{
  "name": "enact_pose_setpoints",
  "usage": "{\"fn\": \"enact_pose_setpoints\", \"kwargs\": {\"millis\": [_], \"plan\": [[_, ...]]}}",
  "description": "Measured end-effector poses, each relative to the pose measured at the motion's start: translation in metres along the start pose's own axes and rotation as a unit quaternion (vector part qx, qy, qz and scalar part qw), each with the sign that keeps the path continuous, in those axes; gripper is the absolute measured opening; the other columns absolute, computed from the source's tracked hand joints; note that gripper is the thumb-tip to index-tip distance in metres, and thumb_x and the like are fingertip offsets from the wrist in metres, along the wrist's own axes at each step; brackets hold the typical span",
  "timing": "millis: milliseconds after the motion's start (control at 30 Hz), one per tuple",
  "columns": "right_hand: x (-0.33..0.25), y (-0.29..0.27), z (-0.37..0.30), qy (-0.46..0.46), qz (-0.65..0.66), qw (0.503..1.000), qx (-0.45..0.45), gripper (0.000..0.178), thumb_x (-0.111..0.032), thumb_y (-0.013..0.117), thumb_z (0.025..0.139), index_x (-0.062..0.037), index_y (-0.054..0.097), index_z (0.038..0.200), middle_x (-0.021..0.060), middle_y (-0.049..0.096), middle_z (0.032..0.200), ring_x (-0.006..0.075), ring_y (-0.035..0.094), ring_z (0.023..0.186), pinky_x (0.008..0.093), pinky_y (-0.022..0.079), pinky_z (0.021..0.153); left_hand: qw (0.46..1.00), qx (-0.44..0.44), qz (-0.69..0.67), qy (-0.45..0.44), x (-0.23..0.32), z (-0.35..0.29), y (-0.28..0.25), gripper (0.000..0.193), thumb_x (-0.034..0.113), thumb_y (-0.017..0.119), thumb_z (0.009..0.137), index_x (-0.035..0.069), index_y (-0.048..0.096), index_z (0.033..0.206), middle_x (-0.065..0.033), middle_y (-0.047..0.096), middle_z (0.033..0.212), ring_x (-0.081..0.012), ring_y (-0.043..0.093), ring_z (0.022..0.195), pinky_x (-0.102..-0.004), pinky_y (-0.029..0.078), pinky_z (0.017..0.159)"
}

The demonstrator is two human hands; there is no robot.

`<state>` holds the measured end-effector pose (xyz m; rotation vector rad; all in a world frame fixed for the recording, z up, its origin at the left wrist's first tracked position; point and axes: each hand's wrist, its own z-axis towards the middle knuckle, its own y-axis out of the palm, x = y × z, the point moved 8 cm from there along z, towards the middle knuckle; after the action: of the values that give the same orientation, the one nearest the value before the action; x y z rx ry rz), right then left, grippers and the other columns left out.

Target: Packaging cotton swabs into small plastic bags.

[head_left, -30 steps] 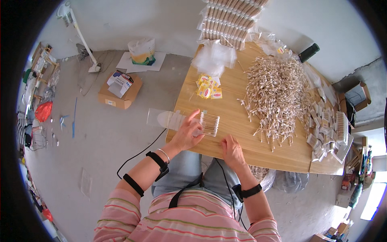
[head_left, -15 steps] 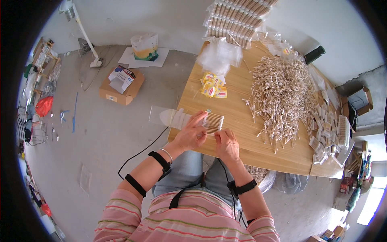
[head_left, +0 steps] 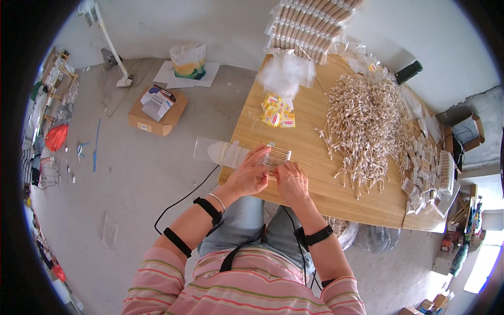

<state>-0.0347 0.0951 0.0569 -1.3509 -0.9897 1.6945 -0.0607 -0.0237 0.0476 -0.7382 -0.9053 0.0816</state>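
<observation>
A flat row of cotton swabs lies side by side near the table's front left edge. My left hand rests over the row's left ends, index finger extended along them and thumb bent in. At the row's near right side, my right hand has its fingers closed at the swabs; its fingertips are partly hidden. A clear plastic bag with a white rounded insert reaches out from beneath my left hand, past the table edge. Farther right spreads a large loose heap of cotton swabs.
Yellow and white cards and clear bags lie beyond my hands. Stacked packs of swabs stand at the back, filled small packs at the right. A dark green cylinder is behind the heap. A cardboard box sits on the floor.
My right hand has shifted slightly left and up, closer over the row of swabs. My left hand has barely moved.
</observation>
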Motion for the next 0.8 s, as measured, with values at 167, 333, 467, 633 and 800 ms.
{"fn": "enact_pose_setpoints", "kwargs": {"millis": [167, 333, 467, 633, 800], "plan": [[-0.011, 0.006, 0.006, -0.047, -0.095, 0.993, -0.058, 0.005, -0.011, 0.06, 0.077, -0.0079, 0.06, 0.08, 0.0081, 0.057, 0.088, 0.0271, 0.059, 0.091, 0.0411, 0.05, 0.076, 1.0, 0.0, 0.004, -0.002, 0.0, -0.001, -0.001, 0.019, 0.002, 0.071, 0.066, 0.008, 0.056, 0.073, -0.0145, 0.041, 0.142, -0.0386, 0.035, 0.135, -0.0439, 0.04, 0.104], [-0.006, -0.014, 0.001, -0.039, -0.043, 0.998, 0.021, 0.005, -0.008, 0.062, 0.08, -0.0063, 0.058, 0.082, 0.0087, 0.056, 0.086, 0.0285, 0.058, 0.087, 0.0402, 0.05, 0.073, 1.0, 0.005, 0.005, 0.0, 0.001, -0.001, 0.0, 0.018, 0.001, 0.071, 0.066, 0.008, 0.056, 0.074, -0.0152, 0.041, 0.142, -0.0384, 0.035, 0.135, -0.0436, 0.041, 0.103], [0.007, -0.015, -0.016, -0.006, -0.004, 1.0, -0.019, 0.004, -0.012, 0.059, 0.084, -0.0077, 0.058, 0.084, 0.0085, 0.055, 0.089, 0.0281, 0.057, 0.09, 0.041, 0.049, 0.076, 1.0, 0.001, 0.019, 0.015, 0.003, 0.0, -0.001, 0.01, 0.002, 0.067, 0.067, 0.006, 0.057, 0.069, -0.0167, 0.042, 0.14, -0.0367, 0.036, 0.134, -0.0426, 0.04, 0.104], [0.006, -0.007, -0.02, -0.035, -0.002, 0.999, -0.013, 0.005, -0.012, 0.061, 0.083, -0.0078, 0.059, 0.085, 0.008, 0.054, 0.087, 0.0275, 0.057, 0.089, 0.0405, 0.049, 0.075, 1.0, -0.002, 0.0, -0.006, 0.001, 0.0, 0.0, 0.009, 0.003, 0.066, 0.067, 0.005, 0.057, 0.069, -0.0168, 0.042, 0.14, -0.0364, 0.037, 0.133, -0.0422, 0.041, 0.104], [-0.003, -0.013, -0.022, -0.04, -0.006, 0.999, -0.002, 0.008, -0.013, 0.063, 0.082, -0.0064, 0.058, 0.084, 0.0084, 0.053, 0.087, 0.0277, 0.057, 0.089, 0.0401, 0.05, 0.075, 1.0, -0.007, 0.008, -0.002, -0.001, -0.002, 0.001, 0.013, 0.003, 0.068, 0.066, 0.006, 0.057, 0.072, -0.0157, 0.039, 0.143, -0.0369, 0.036, 0.134, -0.0416, 0.04, 0.104]]}}
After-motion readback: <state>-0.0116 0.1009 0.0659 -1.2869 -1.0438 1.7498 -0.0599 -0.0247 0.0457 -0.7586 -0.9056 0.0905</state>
